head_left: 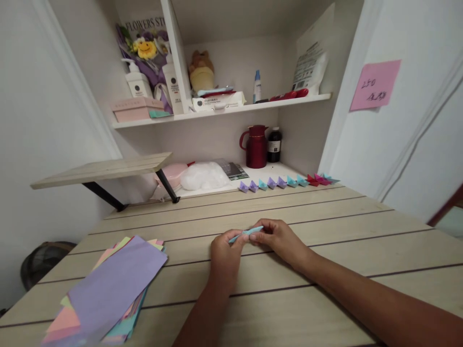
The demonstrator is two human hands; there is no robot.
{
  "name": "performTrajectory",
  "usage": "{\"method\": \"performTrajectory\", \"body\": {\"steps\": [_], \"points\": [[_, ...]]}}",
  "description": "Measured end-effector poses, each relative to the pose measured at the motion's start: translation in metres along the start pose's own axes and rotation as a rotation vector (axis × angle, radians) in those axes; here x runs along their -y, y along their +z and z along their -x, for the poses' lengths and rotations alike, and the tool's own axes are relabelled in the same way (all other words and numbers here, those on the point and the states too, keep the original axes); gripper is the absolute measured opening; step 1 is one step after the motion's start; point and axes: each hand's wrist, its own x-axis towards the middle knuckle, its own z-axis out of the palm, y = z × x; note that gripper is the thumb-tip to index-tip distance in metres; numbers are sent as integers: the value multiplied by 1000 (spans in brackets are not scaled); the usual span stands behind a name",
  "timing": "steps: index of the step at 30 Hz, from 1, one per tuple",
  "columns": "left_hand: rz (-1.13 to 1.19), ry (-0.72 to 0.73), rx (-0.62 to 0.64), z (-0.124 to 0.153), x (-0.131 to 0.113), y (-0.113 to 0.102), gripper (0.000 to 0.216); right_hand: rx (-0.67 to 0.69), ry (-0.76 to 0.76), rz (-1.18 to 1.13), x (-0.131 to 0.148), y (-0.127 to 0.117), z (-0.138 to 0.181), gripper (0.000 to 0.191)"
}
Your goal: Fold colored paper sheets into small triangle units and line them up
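From here I can't make out what the red jug (pixel 256 148) or the dark bottle (pixel 274 146) beside it contains. Above the desk (pixel 343 221), my left hand (pixel 227 255) and right hand (pixel 280 238) angle inward, pinched closed around the folded blue paper (pixel 253 231), partly hiding its shape.

Light-blue folded paper (pixel 257 230); beige table (pixel 325 219) with dark stripes; purple sheet (pixel 119 284) near left; deep-red jug (pixel 256 150) far.

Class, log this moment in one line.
left hand: holding blue paper; right hand: holding same paper; paper stack: left; paper boats: far edge
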Motion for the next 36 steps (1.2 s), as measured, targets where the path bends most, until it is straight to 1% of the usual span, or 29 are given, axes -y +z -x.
{"method": "performTrajectory", "body": {"steps": [3,7,11,14,16,18,20,24,28,30,32,34,36], "points": [[39,-30,-3,0,-1,-1,24,13,5,-83,3,0,0,27],[123,-65,40,-2,1,-1,26,44,-4,-156,2,1,-1,34],[131,-113,-9,-6,8,1,26,41,27,-251,-3,6,0,41],[136,-106,-17,-9,15,2,27,5,22,-243,-1,9,1,47],[175,-101,-8,-10,18,0,29,1,-20,-209,3,9,2,49],[217,-102,-3,-11,20,-2,30,10,-62,-171,5,8,1,48],[237,-96,3,-12,21,-3,30,16,-79,-114,4,7,0,40],[234,-89,20,-12,22,0,31,15,-45,-9,-6,7,-3,30],[237,-93,65,-12,18,0,29,89,-52,-54,-10,6,-1,26],[218,-105,94,-11,15,-3,27,108,-51,-61,-9,5,-1,27],[213,-110,148,-11,12,-6,26,135,-37,-83,-8,4,0,30],[237,-108,206,-10,9,-7,26,170,-23,-139,-6,4,-1,33],[270,-93,226,-9,4,-8,29,182,-9,-207,-4,6,-1,35]]}}
